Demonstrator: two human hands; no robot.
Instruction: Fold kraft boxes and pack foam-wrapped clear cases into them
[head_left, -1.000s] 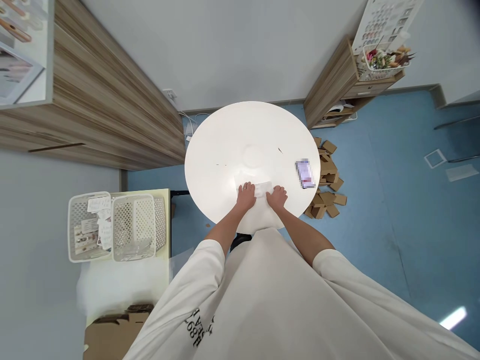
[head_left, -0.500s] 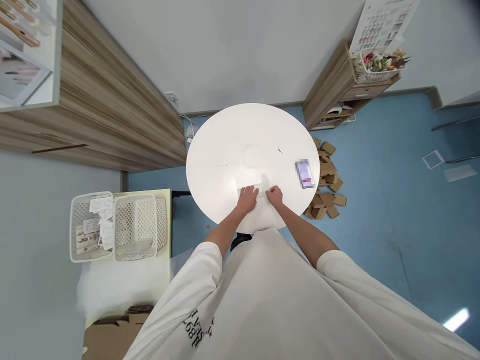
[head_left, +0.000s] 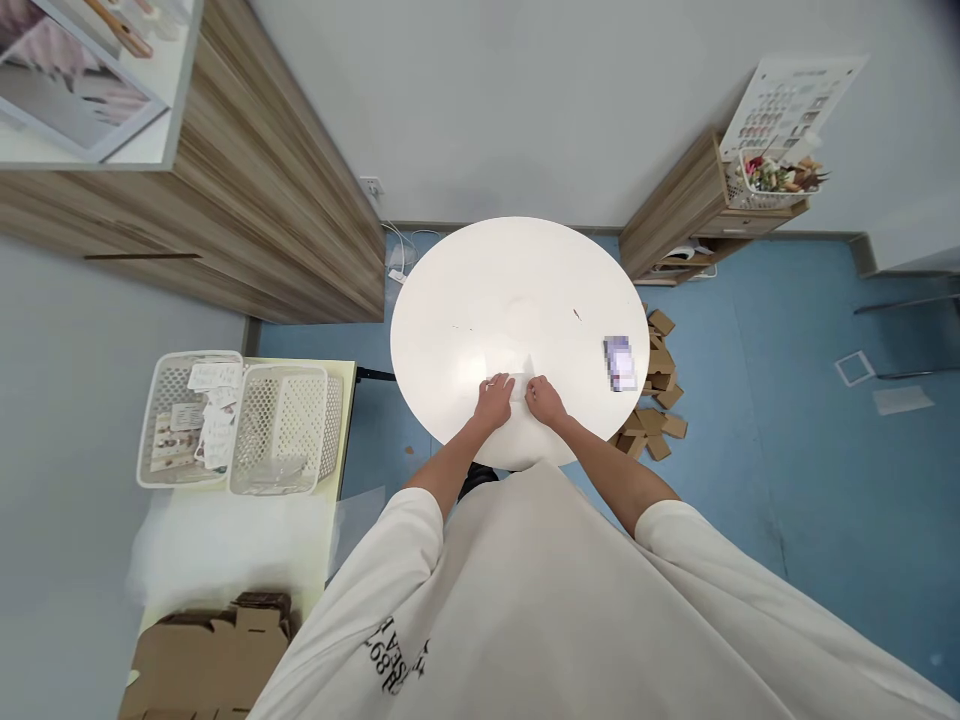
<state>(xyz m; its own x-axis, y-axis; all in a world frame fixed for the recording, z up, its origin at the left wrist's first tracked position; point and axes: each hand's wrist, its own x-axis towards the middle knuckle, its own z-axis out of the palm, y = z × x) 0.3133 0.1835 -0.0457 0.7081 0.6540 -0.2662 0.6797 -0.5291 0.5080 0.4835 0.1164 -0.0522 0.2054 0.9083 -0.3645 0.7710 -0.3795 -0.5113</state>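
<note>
On the round white table (head_left: 480, 280), a thin, whitish, partly see-through sheet (head_left: 518, 388) lies close to the near edge. Its exact kind is hard to tell against the white top. My left hand (head_left: 494, 401) presses on its left part with bent fingers and holds it. Just to the right, my right hand (head_left: 545, 401) pinches the sheet's right side, fingers closed, and a pale pointed flap (head_left: 528, 364) stands up beyond the fingertips. The two hands are a small gap apart. Fingers cover much of the sheet.
A blurred purple item (head_left: 620, 363) lies at the table's right side. Small brown cardboard boxes (head_left: 654, 425) are heaped on the floor beyond. White plastic baskets (head_left: 277, 430) stand on a side table at left, with flattened cardboard (head_left: 202, 660) nearer me. A wooden cabinet (head_left: 300, 180) stands behind.
My right hand has moved in closer to my left hand, narrowing the gap. The left fingers have drawn together, and less of the sheet shows. The camera view has shifted slightly.
</note>
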